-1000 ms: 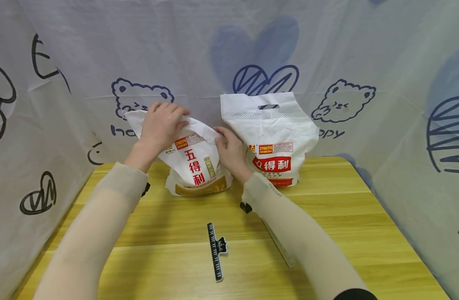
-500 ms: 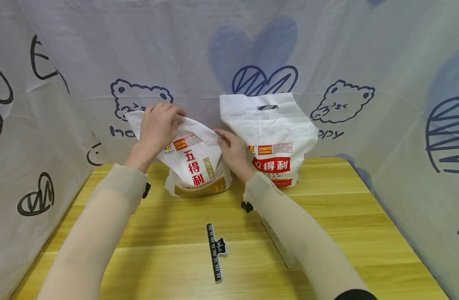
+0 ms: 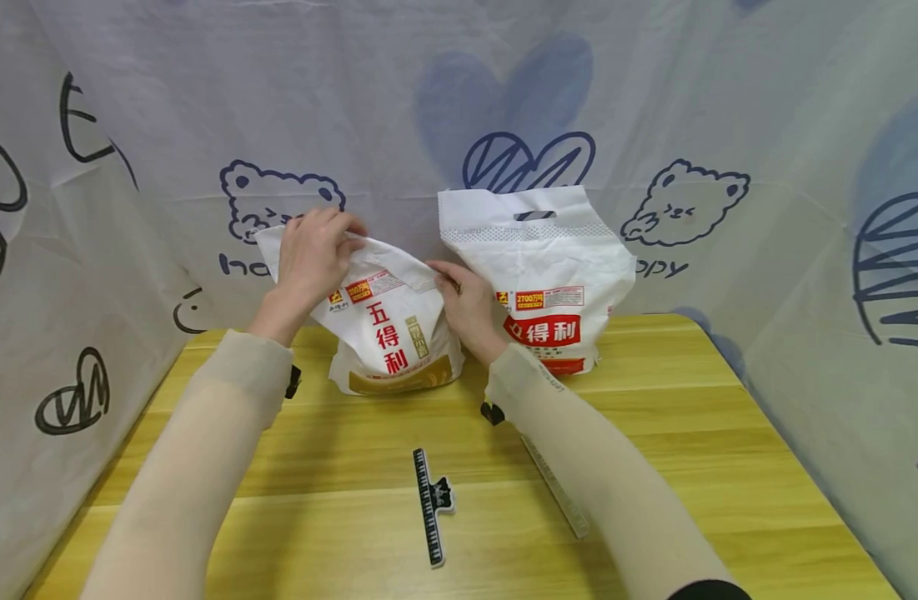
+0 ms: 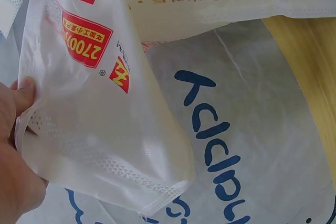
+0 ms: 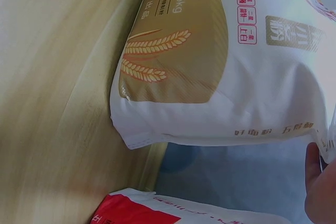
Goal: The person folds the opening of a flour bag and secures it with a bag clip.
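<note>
A white flour bag [image 3: 391,333] with red characters and a gold-brown base stands at the back of the table, left of centre. My left hand [image 3: 312,258] grips its top edge near the left side; in the left wrist view the thumb presses the plastic by the perforated band. At the top right corner, my right hand [image 3: 469,308] pinches the edge, which is folded over toward the front. The right wrist view shows the bag's lower front [image 5: 173,51] with printed wheat ears, while only part of the right hand [image 5: 323,192] shows.
A second white flour bag [image 3: 537,258] with a red label and handle slot stands upright to the right. A black-and-white piano-key clip [image 3: 432,508] lies in front on the wooden table [image 3: 338,517]. Beside the right forearm lies a clear strip [image 3: 556,487], partly covered. Patterned cloth [image 3: 398,100] hangs behind.
Both hands stay on the top of the left flour bag. The left hand and the bag's upper left corner have shifted very slightly; the right thumb has drawn in against the folded edge.
</note>
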